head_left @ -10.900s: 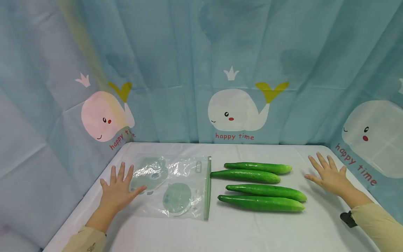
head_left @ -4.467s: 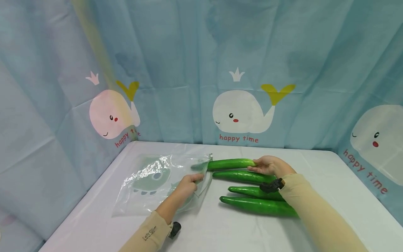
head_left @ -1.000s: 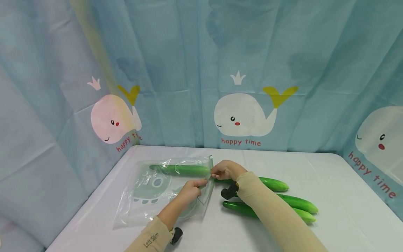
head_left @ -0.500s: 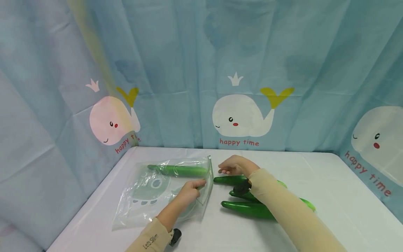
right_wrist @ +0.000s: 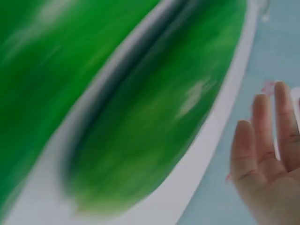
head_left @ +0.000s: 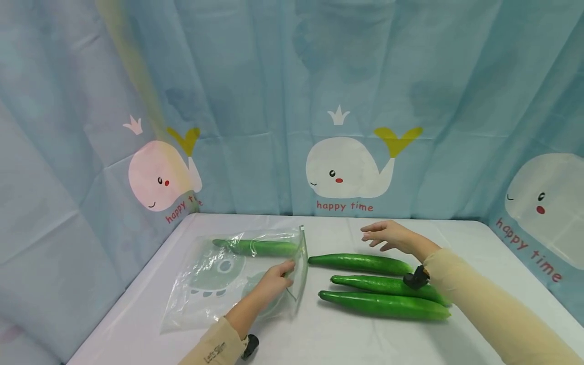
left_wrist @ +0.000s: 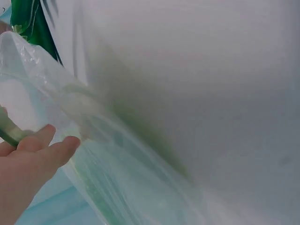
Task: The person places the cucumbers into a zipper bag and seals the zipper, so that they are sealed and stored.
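Note:
My left hand pinches the edge of a clear zip bag at its green-banded mouth, on the right side of the bag. One cucumber lies inside, along the bag's far side. In the left wrist view, my thumb and fingers hold the green strip of the bag. Holding nothing, my right hand hovers with loosely extended fingers above and behind the farthest loose cucumber. Nearer lie the middle cucumber and the front cucumber, the middle one partly covered by the right wrist's camera.
A white-covered table carries everything. Behind it and along both sides hangs a blue curtain printed with whales. Black cameras sit on both wrists, the right one over the cucumbers' right ends.
Over the earlier frames, one cucumber went from the table into the bag. In the last second my right hand left the bag's mouth and moved right. My left hand keeps holding the edge.

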Demonstrator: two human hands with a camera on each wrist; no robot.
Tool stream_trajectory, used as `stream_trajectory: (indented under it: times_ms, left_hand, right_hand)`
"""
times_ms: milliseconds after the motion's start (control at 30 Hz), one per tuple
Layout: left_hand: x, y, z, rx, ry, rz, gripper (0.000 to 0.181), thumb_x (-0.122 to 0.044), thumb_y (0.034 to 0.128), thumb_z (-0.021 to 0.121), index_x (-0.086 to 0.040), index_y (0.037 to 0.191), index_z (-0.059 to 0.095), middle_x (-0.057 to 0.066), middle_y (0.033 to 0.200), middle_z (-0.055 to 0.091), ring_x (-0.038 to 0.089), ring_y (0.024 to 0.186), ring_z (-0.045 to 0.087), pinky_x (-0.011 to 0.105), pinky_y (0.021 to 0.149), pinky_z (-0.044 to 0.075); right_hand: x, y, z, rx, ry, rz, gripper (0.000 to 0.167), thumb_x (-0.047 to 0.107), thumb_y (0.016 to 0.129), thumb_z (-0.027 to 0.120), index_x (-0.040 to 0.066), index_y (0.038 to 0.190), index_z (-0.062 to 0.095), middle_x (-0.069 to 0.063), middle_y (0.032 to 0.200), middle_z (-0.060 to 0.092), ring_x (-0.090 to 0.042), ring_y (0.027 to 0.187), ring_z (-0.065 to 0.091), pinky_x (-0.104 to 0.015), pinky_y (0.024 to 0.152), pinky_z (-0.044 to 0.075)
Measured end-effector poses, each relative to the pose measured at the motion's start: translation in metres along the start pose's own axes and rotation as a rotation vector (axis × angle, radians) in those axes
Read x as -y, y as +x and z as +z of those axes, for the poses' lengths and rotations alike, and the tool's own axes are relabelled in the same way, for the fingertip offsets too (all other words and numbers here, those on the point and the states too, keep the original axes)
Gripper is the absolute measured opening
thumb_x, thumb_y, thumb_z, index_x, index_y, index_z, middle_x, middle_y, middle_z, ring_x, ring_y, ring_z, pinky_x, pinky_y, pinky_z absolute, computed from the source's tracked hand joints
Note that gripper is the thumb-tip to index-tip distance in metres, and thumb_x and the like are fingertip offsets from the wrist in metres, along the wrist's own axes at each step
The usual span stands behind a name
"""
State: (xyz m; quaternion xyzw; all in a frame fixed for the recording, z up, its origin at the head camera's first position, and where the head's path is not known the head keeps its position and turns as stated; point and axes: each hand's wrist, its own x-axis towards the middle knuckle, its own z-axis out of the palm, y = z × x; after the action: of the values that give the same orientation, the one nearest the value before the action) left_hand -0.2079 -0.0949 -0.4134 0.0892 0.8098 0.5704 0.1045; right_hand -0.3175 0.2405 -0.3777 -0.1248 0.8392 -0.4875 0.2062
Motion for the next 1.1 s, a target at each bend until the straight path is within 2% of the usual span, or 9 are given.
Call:
stream_trajectory:
  times_ms: [133, 200, 400, 633, 933, 1100]
  left_hand:
    - [0.000, -0.001, 0.000, 0.000, -0.009, 0.008, 0.049, 0.005, 0.0936, 0.048, 0.016, 0.140, 0.036, 0.034, 0.146, 0.034, 0.050, 0.137, 0.025, 0.057, 0.112, 0.024]
    - [-0.001, -0.001, 0.001, -0.004, -0.009, 0.004, 0.048, 0.004, 0.0954, 0.047, 0.016, 0.140, 0.036, 0.033, 0.147, 0.033, 0.050, 0.137, 0.024, 0.057, 0.112, 0.024]
    - [-0.002, -0.002, 0.001, -0.017, -0.008, -0.008, 0.047, 0.003, 0.0970, 0.047, 0.014, 0.141, 0.036, 0.032, 0.148, 0.031, 0.049, 0.138, 0.024, 0.057, 0.112, 0.023]
    - [-0.001, -0.005, 0.000, -0.011, 0.000, -0.022, 0.047, 0.001, 0.0969, 0.049, 0.013, 0.141, 0.037, 0.032, 0.147, 0.033, 0.050, 0.137, 0.025, 0.057, 0.111, 0.024]
    - [0.005, -0.006, -0.001, -0.047, 0.035, -0.005, 0.049, 0.001, 0.0934, 0.054, 0.012, 0.139, 0.041, 0.031, 0.145, 0.036, 0.050, 0.133, 0.032, 0.056, 0.110, 0.028]
    - [0.006, -0.006, -0.001, -0.038, 0.032, -0.008, 0.050, 0.001, 0.0936, 0.054, 0.013, 0.140, 0.040, 0.030, 0.148, 0.033, 0.050, 0.134, 0.031, 0.056, 0.111, 0.027]
  right_hand:
    - [-0.020, -0.015, -0.017, 0.012, -0.084, -0.062, 0.057, 0.028, 0.097, 0.061, -0.005, 0.141, 0.046, -0.029, 0.140, 0.047, -0.045, 0.124, 0.046, -0.059, 0.096, 0.044]
    - [-0.029, -0.023, -0.027, 0.043, -0.152, -0.090, 0.060, 0.031, 0.097, 0.061, -0.004, 0.143, 0.044, -0.029, 0.143, 0.042, -0.047, 0.128, 0.043, -0.062, 0.098, 0.040]
    - [-0.055, -0.043, -0.042, 0.146, -0.322, -0.088, 0.067, 0.029, 0.095, 0.064, 0.002, 0.149, 0.035, -0.029, 0.151, 0.029, -0.053, 0.137, 0.023, -0.068, 0.103, 0.029]
    - [-0.072, -0.050, -0.043, 0.253, -0.345, -0.106, 0.073, 0.024, 0.094, 0.065, -0.004, 0.150, 0.027, -0.035, 0.148, 0.030, -0.059, 0.133, 0.023, -0.069, 0.102, 0.029]
    - [-0.074, -0.049, -0.041, 0.246, -0.400, -0.139, 0.072, 0.022, 0.090, 0.070, -0.007, 0.146, 0.035, -0.035, 0.146, 0.033, -0.058, 0.132, 0.026, -0.067, 0.102, 0.031]
    - [-0.077, -0.047, -0.040, 0.237, -0.408, -0.170, 0.070, 0.021, 0.088, 0.071, -0.010, 0.142, 0.039, -0.037, 0.143, 0.037, -0.059, 0.129, 0.030, -0.066, 0.101, 0.034]
